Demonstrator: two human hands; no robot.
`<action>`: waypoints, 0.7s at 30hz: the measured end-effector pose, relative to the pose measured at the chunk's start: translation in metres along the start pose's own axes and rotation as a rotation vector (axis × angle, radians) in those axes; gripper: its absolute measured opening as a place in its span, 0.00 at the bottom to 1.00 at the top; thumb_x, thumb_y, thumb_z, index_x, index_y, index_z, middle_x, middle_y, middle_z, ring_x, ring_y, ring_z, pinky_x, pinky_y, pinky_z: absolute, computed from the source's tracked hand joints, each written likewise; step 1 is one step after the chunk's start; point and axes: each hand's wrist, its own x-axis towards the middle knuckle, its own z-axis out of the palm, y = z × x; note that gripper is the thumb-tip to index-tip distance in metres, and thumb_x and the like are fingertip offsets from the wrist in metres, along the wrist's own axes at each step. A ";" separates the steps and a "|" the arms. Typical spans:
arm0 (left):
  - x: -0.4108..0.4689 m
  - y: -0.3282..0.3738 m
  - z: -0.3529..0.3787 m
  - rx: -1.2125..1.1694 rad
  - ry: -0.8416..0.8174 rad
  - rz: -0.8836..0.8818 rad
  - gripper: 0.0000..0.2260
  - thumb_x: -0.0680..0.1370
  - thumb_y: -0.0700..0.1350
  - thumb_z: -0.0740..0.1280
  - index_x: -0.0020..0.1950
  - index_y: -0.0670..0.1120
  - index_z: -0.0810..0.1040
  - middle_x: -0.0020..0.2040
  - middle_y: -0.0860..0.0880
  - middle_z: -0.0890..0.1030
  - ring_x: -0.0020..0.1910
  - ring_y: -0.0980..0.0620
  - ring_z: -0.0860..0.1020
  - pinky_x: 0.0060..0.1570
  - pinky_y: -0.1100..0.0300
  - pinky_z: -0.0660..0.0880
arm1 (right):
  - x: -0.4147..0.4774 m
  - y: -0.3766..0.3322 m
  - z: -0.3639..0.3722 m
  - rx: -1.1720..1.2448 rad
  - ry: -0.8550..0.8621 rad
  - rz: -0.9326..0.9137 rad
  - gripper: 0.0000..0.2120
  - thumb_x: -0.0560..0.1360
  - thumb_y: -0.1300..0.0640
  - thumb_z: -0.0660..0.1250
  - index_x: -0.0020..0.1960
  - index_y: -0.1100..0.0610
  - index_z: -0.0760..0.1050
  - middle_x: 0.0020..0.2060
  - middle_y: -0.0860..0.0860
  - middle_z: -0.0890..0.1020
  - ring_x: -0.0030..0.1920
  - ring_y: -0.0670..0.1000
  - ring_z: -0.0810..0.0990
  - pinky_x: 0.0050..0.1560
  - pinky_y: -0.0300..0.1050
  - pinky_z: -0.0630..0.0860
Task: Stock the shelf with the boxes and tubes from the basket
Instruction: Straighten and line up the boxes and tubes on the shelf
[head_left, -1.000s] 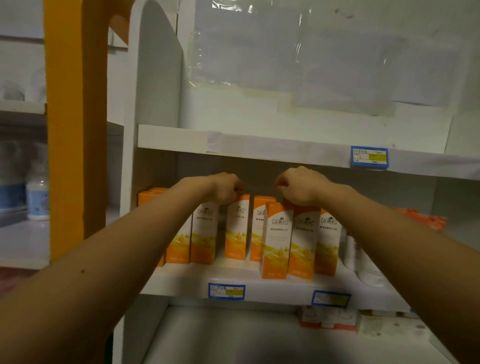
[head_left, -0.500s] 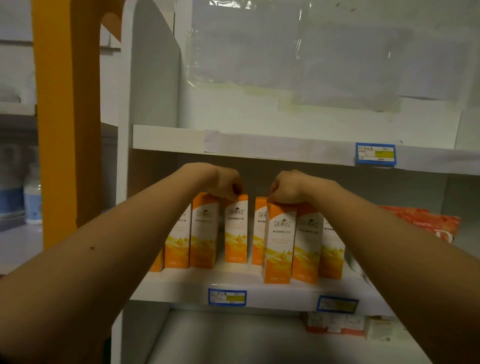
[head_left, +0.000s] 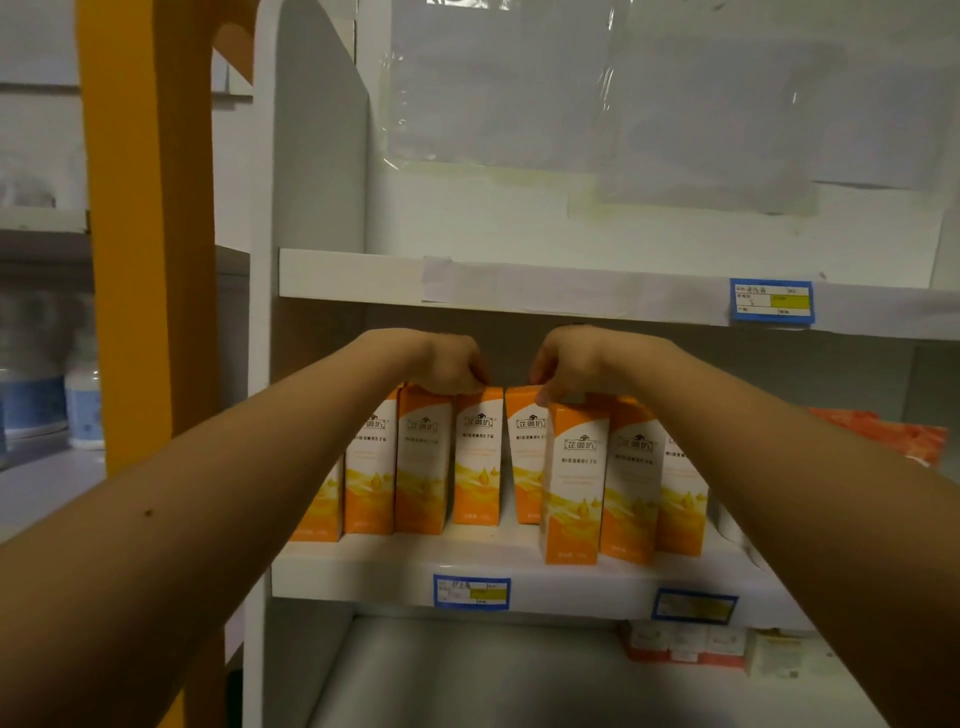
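Grips of left hand (head_left: 451, 365) and right hand (head_left: 572, 362) clasp tops of orange boxes (head_left: 477, 457)

The right hand (head_left: 569, 364) now sits over the front orange carton (head_left: 574, 483), thumb at its top left corner, having slid in from the carton on its right. The left hand (head_left: 449, 366) is nearer it, and the cartons (head_left: 423, 457) under that hand, left of the front one, stand closer together.
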 end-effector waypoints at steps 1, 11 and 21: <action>-0.001 -0.002 0.000 -0.007 0.024 0.000 0.16 0.80 0.47 0.55 0.65 0.44 0.74 0.62 0.44 0.78 0.60 0.44 0.77 0.63 0.47 0.73 | -0.001 -0.001 -0.001 0.009 0.015 -0.016 0.20 0.75 0.57 0.67 0.66 0.57 0.71 0.64 0.55 0.75 0.64 0.57 0.73 0.65 0.52 0.72; -0.015 -0.008 0.002 -0.018 0.068 0.009 0.17 0.80 0.46 0.56 0.66 0.44 0.73 0.65 0.44 0.75 0.63 0.44 0.74 0.65 0.49 0.71 | -0.011 0.002 0.001 -0.087 0.100 -0.143 0.21 0.74 0.54 0.67 0.66 0.53 0.71 0.62 0.53 0.75 0.62 0.55 0.74 0.61 0.51 0.75; -0.004 -0.006 0.017 -0.041 0.128 0.003 0.16 0.78 0.46 0.62 0.66 0.45 0.72 0.62 0.45 0.77 0.60 0.45 0.76 0.61 0.51 0.74 | -0.022 0.000 -0.003 -0.200 0.145 -0.222 0.21 0.75 0.52 0.66 0.67 0.53 0.71 0.61 0.51 0.76 0.60 0.53 0.75 0.57 0.47 0.74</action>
